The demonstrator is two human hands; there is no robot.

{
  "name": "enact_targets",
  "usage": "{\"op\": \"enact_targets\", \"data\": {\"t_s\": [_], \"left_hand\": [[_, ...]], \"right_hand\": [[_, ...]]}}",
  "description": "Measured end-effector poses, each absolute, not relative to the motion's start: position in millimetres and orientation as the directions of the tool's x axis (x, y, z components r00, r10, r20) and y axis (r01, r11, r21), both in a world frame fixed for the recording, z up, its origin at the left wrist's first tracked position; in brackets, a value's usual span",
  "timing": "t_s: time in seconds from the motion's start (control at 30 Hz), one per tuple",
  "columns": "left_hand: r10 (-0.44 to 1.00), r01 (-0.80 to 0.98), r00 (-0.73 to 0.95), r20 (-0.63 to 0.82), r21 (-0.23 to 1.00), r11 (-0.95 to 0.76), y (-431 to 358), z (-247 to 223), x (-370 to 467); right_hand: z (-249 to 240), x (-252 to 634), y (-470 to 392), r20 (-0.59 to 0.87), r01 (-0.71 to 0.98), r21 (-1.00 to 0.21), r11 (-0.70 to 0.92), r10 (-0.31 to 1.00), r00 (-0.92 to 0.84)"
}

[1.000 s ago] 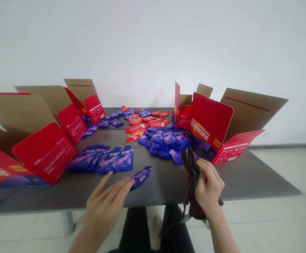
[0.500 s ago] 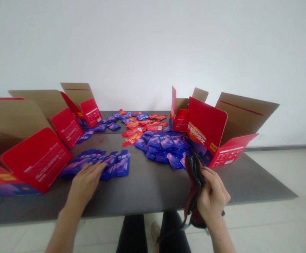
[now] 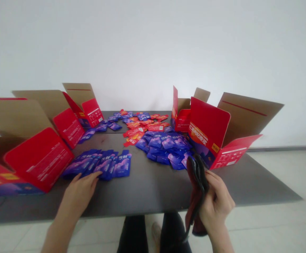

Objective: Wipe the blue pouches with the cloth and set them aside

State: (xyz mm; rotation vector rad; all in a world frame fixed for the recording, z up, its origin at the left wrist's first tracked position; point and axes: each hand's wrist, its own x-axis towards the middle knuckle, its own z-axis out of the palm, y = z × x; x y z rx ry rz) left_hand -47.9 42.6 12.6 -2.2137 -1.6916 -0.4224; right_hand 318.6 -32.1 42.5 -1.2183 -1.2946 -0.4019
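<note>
left hand: palm down, fingers close together and slightly bent, tips on the near edge of the row of purple pouches. cannot tell if it's pinching one or just resting there. row lies flat on the dark table, pouches overlapping like fanned cards, printed faces up, the rightmost one mostly uncovered.

right hand: closed, thumb side up, pinching a floppy maroon and black bundle. bundle hangs down across the table's front edge as seen from here; what it is, can't tell. its top end is near the heap of purple pouches, contact unclear.

that heap sits right of the row, bare table between, just beside the near right box. red-orange pouches lie behind and left of the heap, with more purple pouches mixed in toward the back.

boxes all stand with flaps up: near left box just beside the row's left end, middle left box and far left box behind it, far right box behind the near right one. pale wall at the back.
</note>
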Motion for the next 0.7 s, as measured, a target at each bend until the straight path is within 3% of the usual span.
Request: {"op": "enact_targets", "data": {"t_s": [0.1, 0.2, 0.33, 0.4, 0.47, 0.53, 0.7], "left_hand": [[0.873, 0.956, 0.292, 0.392, -0.091, -0.279, 41, 13, -51], [0.832, 0.949, 0.313, 0.459, -0.125, -0.288, 38, 23, -56], [0.745, 0.953, 0.298, 0.597, -0.135, -0.272, 36, 67, -44], [0.763, 0.965, 0.254, 0.595, -0.098, -0.245, 47, 97, -24], [0.848, 0.983, 0.165, 0.504, -0.010, -0.185, 72, 122, 4], [0.881, 0.980, 0.180, 0.437, 0.000, -0.201, 108, 137, 33], [0.946, 0.969, 0.245, 0.214, -0.008, -0.249, 205, 122, 73]], "right_hand": [[42, 320, -34, 0.855, 0.785, -0.493, 0.374, 0.373, 0.359], [41, 322, -35, 0.838, 0.768, -0.528, 0.362, 0.369, 0.402], [34, 321, -34, 0.841, 0.779, -0.508, 0.368, 0.409, 0.355], [29, 316, -33, 0.841, 0.788, -0.474, 0.393, 0.468, 0.272], [25, 308, -33, 0.825, 0.792, -0.427, 0.436, 0.547, 0.144], [21, 298, -32, 0.779, 0.790, -0.385, 0.478, 0.627, 0.001], [10, 281, -30, 0.664, 0.821, -0.284, 0.495, 0.720, -0.204]]}}
